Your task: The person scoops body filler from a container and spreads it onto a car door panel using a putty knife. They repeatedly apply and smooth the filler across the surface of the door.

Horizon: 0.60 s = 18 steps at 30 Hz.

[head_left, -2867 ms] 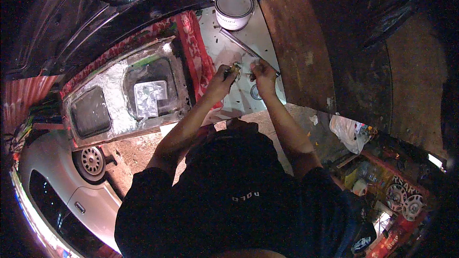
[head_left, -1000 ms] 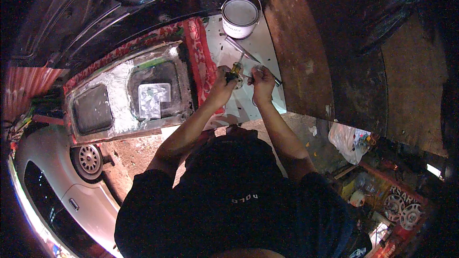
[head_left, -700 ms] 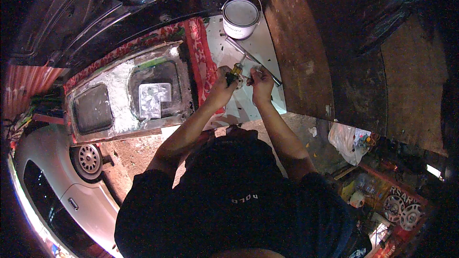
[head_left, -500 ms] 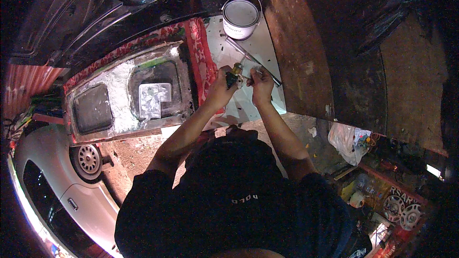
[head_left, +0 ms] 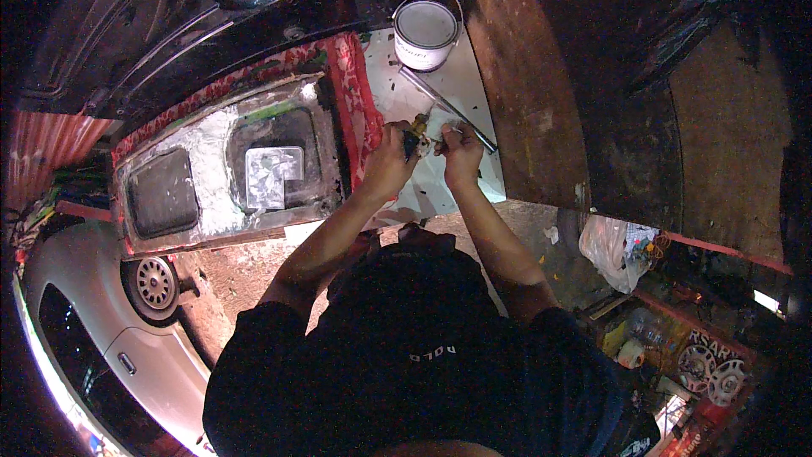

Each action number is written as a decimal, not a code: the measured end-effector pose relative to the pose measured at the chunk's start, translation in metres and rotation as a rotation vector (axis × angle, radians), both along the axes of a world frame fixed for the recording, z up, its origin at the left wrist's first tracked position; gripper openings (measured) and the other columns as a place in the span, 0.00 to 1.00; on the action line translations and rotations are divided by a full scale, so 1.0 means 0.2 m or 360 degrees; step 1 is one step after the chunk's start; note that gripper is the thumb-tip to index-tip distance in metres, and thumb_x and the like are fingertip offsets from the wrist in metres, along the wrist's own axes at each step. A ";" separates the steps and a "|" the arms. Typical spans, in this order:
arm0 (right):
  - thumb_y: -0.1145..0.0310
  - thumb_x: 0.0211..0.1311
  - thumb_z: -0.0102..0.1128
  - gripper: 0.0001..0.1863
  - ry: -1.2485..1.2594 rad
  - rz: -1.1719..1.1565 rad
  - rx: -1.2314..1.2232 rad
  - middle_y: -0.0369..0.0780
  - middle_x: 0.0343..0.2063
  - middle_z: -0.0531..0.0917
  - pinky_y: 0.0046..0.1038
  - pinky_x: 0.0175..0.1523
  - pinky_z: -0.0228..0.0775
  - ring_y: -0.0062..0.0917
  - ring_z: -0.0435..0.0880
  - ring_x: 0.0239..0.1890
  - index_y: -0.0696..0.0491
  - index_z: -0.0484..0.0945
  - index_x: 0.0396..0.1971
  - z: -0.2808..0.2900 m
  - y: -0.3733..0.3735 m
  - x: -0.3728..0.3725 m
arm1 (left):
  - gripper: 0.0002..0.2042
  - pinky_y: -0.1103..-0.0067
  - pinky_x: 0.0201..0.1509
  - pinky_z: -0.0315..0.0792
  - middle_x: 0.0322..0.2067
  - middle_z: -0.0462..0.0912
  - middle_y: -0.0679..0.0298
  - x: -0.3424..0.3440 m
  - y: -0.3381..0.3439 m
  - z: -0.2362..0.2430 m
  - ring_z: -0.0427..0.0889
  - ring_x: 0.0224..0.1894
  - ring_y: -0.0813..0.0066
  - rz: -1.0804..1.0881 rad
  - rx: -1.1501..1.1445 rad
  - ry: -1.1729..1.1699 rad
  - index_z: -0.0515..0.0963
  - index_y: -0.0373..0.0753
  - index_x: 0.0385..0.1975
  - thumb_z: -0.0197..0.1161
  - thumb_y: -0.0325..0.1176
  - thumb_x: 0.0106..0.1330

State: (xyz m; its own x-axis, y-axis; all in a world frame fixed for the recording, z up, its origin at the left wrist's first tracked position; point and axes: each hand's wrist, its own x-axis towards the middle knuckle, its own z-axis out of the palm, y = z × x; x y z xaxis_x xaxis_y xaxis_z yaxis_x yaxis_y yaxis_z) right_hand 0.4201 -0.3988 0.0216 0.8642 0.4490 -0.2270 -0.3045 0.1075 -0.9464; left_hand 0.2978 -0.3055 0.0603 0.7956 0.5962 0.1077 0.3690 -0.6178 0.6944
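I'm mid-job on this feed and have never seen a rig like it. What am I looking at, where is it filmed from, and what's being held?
There is no robot here: these are one person's bare hands. The single view comes from a wide camera on their head, looking down, so straight edges bend near the rim.

The left hand grips a small yellowish part. Close by, the right hand has its fingers pinched together; what they hold is too small to make out.

On the white surface are a lidded bucket and a metal rod. To the left, a notched plate lies on a stained panel.
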 end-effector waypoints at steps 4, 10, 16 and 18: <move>0.69 0.59 0.63 0.12 0.0007 0.0062 0.0032 0.38 0.29 0.80 0.23 0.32 0.70 0.18 0.76 0.26 0.61 0.75 0.38 0.00 -0.01 -0.01 | 0.28 0.61 0.34 0.76 0.46 0.71 0.48 -0.02 -0.02 -0.02 0.81 0.36 0.47 -0.0003 -0.0027 0.0201 0.59 0.37 0.52 0.66 0.31 0.54; 0.68 0.62 0.59 0.11 -0.0330 0.0043 -0.0078 0.36 0.26 0.79 0.21 0.30 0.67 0.17 0.73 0.23 0.61 0.76 0.39 0.20 -0.08 0.12 | 0.26 0.57 0.34 0.74 0.43 0.74 0.47 -0.08 -0.01 0.07 0.80 0.34 0.44 0.0029 -0.0040 0.0002 0.59 0.38 0.51 0.64 0.32 0.56; 0.67 0.63 0.59 0.14 -0.0775 0.0253 -0.0415 0.40 0.30 0.82 0.26 0.36 0.71 0.24 0.79 0.28 0.60 0.75 0.44 0.29 -0.07 0.22 | 0.29 0.58 0.40 0.78 0.55 0.65 0.43 -0.13 0.02 0.16 0.80 0.37 0.42 -0.0156 -0.0014 0.0079 0.61 0.37 0.54 0.67 0.34 0.54; 0.68 0.62 0.60 0.16 -0.0908 0.0257 -0.0456 0.40 0.30 0.82 0.25 0.34 0.70 0.22 0.78 0.28 0.62 0.75 0.46 0.26 -0.07 0.26 | 0.29 0.59 0.39 0.78 0.53 0.67 0.46 -0.13 0.01 0.19 0.80 0.38 0.45 -0.0123 0.0110 0.0114 0.62 0.38 0.53 0.68 0.34 0.52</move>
